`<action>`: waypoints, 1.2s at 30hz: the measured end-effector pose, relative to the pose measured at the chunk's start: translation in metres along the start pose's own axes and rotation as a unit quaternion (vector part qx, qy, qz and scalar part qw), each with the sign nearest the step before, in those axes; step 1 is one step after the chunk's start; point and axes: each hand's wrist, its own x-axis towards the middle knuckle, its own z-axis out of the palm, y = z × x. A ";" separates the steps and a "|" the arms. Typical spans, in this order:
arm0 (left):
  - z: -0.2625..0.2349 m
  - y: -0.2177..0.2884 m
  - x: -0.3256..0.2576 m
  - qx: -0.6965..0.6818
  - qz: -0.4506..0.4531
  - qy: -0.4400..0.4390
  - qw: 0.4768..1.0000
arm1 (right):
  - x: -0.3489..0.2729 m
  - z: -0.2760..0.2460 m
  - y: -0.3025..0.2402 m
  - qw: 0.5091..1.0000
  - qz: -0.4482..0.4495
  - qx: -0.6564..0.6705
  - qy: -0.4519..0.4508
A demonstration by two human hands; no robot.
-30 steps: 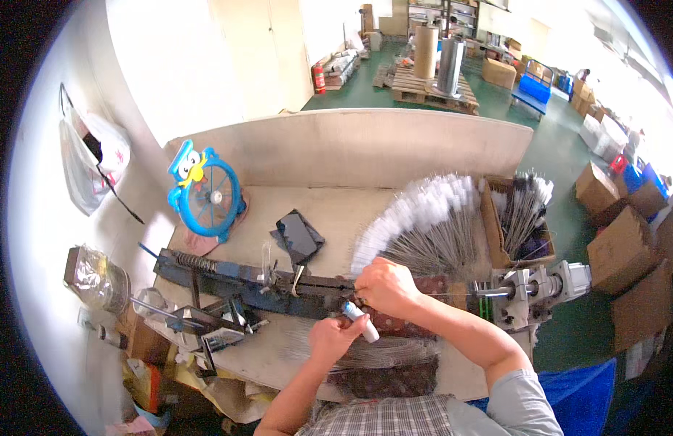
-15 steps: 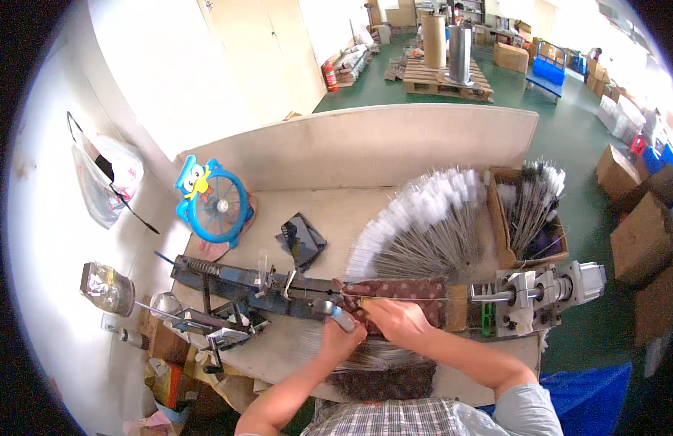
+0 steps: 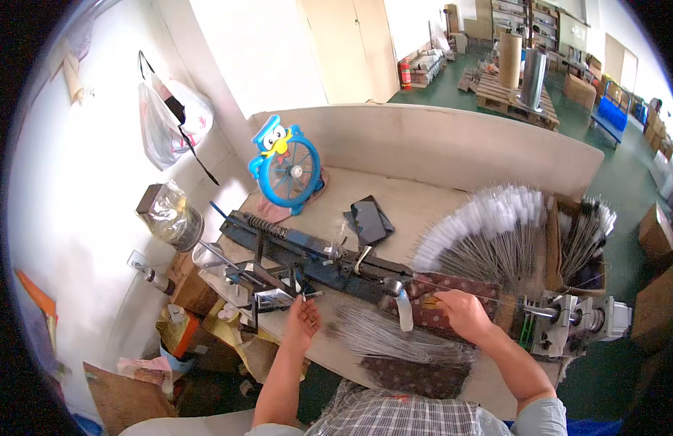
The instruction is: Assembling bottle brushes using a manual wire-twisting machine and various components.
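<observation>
My left hand (image 3: pixel 303 320) has its fingers curled, fingertips up against a small pale rod end (image 3: pixel 314 294) beside the black metal frame (image 3: pixel 274 280); what it pinches is too small to tell. My right hand (image 3: pixel 463 314) is closed over the brown dotted cloth (image 3: pixel 420 314), with a small yellowish piece (image 3: pixel 430 301) at its fingertips. Between the hands, a lever with a pale wrapped handle (image 3: pixel 404 312) stands free at the end of the long dark metal bar (image 3: pixel 318 265). A bundle of thin straight wires (image 3: pixel 394 340) lies in front.
White-bristled wire brushes (image 3: pixel 489 225) fan out behind the cloth, beside a cardboard box (image 3: pixel 553 243) of more brushes. A motor-driven chuck (image 3: pixel 569 316) stands at the right. A blue duck-shaped fan (image 3: pixel 289 171) and a dark flat packet (image 3: pixel 369 221) sit at the back; a plastic-wrapped canister (image 3: pixel 173 218) stands left.
My left hand has let go of the lever handle and moved left to the black frame. My right hand has drawn a little away from the lever. The view has swung left.
</observation>
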 end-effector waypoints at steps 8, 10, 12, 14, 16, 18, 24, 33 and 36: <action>0.002 -0.006 0.004 -0.087 -0.001 0.012 0.996 | -0.002 -0.019 -0.034 0.996 0.074 0.050 -0.017; 0.003 -0.014 0.012 -0.108 0.006 0.014 0.994 | -0.006 -0.030 -0.032 1.000 -0.011 0.000 0.025; -0.006 -0.033 0.031 -0.125 0.082 0.019 0.989 | -0.004 -0.045 -0.041 0.999 -0.013 -0.020 0.047; 0.031 -0.042 -0.002 -0.030 0.108 -0.028 0.993 | 0.000 -0.055 -0.036 0.992 -0.042 -0.058 0.106; 0.064 -0.053 -0.041 0.059 0.142 -0.068 0.986 | 0.005 -0.055 -0.026 0.993 -0.011 -0.043 0.111; 0.089 -0.056 -0.051 0.030 0.064 -0.083 0.994 | 0.007 -0.058 -0.021 0.992 0.047 0.001 0.117; 0.031 -0.021 -0.009 -0.065 -0.014 0.010 0.998 | -0.011 -0.067 -0.007 0.993 0.055 0.007 0.104; 0.013 -0.003 0.001 0.008 0.014 0.089 0.996 | -0.011 -0.066 -0.005 0.993 0.008 -0.013 0.118; 0.015 0.003 -0.002 0.002 0.013 0.103 0.995 | -0.014 -0.071 -0.009 0.992 0.006 -0.022 0.122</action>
